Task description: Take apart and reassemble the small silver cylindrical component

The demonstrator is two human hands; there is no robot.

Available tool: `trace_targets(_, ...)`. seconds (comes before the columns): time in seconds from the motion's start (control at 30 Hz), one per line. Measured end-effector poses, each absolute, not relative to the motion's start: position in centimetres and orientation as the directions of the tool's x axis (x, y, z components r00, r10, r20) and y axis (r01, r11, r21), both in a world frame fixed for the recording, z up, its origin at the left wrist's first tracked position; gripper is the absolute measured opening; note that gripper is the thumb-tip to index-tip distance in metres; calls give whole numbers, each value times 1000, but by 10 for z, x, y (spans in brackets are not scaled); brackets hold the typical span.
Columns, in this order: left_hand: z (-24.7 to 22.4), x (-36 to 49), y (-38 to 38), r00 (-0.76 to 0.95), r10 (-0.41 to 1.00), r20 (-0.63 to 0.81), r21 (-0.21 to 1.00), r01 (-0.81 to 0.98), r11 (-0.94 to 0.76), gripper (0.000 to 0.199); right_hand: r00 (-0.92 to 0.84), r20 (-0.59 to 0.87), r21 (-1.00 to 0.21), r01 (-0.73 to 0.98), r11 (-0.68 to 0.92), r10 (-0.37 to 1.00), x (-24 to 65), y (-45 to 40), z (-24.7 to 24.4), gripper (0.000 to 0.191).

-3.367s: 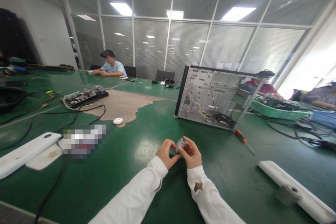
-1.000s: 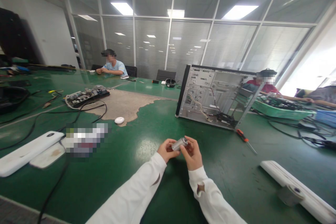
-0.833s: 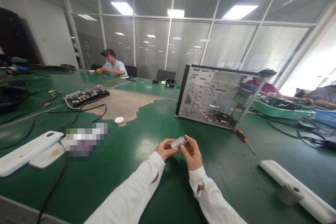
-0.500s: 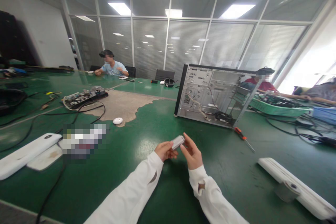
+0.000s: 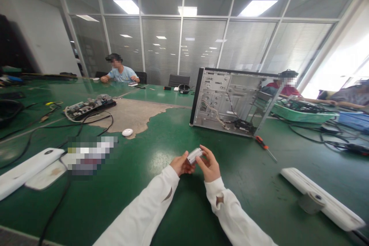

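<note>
A small silvery-grey box-shaped piece [image 5: 194, 156] is held just above the green table, in front of my body. My left hand [image 5: 181, 165] grips its left end between thumb and fingers. At the other end my right hand [image 5: 210, 166] pinches it, the thumb on the near side and the fingers on the far side. Fingers cover parts of the piece, so I cannot make out its exact kind. Beyond both hands an open metal computer case [image 5: 230, 102] stands on the table.
A screwdriver [image 5: 265, 148] lies by the case's right corner. White long devices rest at right [image 5: 319, 196] and left [image 5: 31, 169]. Further back are a circuit board assembly [image 5: 89, 108], black cables, a round white object [image 5: 127, 132] and a green basket [image 5: 302, 113]. Other people sit around the table.
My right thumb and fingers have closed further over the piece, which has turned slightly in my hands. The whole view has shifted a little.
</note>
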State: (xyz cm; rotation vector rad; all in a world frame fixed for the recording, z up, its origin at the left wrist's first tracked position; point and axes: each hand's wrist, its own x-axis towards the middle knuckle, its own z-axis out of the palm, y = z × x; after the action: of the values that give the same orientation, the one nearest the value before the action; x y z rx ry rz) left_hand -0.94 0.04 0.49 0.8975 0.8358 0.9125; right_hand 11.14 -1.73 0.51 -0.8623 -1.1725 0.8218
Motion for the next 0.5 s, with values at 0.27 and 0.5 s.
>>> trace_targets(0.27,-4,-9,-4,217,976,14,974,-225,36,57,209,445,-893,34,448,871,113,-15,0,49)
trace_targets(0.5,2,-11,-5,362,928,-82,951,-250,181,48,219,447,-891,24,453,867,114,-13,-2,47)
